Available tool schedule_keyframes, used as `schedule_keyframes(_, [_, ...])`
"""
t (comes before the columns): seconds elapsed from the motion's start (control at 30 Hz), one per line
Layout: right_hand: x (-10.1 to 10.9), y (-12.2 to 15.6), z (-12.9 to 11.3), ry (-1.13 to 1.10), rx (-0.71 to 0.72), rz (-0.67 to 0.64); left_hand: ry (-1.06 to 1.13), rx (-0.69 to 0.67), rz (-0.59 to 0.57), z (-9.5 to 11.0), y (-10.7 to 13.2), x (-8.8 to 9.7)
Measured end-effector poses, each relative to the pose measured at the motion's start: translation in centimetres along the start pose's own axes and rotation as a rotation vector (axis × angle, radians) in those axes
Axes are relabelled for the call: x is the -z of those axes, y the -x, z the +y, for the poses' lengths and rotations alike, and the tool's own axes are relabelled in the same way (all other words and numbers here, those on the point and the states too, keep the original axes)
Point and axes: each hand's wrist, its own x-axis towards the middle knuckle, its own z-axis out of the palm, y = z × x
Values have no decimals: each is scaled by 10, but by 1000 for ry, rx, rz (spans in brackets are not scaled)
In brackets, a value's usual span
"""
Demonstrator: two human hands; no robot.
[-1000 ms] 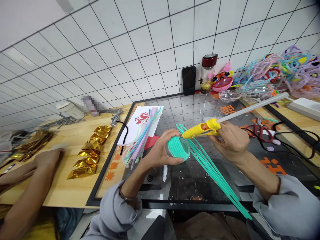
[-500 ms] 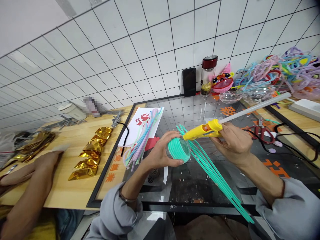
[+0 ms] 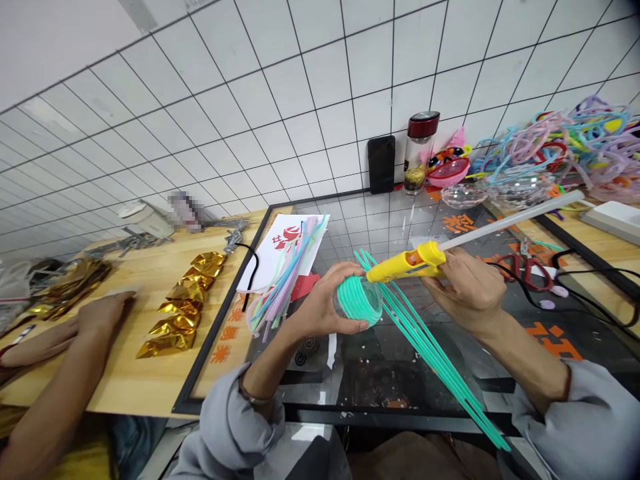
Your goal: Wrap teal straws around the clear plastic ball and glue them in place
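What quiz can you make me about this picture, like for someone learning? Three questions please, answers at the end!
1. Pick one: what colour is the glue gun in the right hand?
A) purple
B) yellow
C) black

2. True or false: the black phone stands upright against the wall.

3. Your own words: what does the left hand hold?

Key:
1. B.
2. True.
3. A clear, round container partly wrapped in turquoise-green strands.

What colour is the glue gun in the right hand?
The glue gun is yellow, with a whitish glue stick behind; the head view shows it.
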Motion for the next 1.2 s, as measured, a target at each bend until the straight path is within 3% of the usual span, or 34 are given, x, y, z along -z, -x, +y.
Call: schedule_keyframes(1.2, [2, -4, -1, 4, 34, 28, -2, 28, -8, 2, 0, 1])
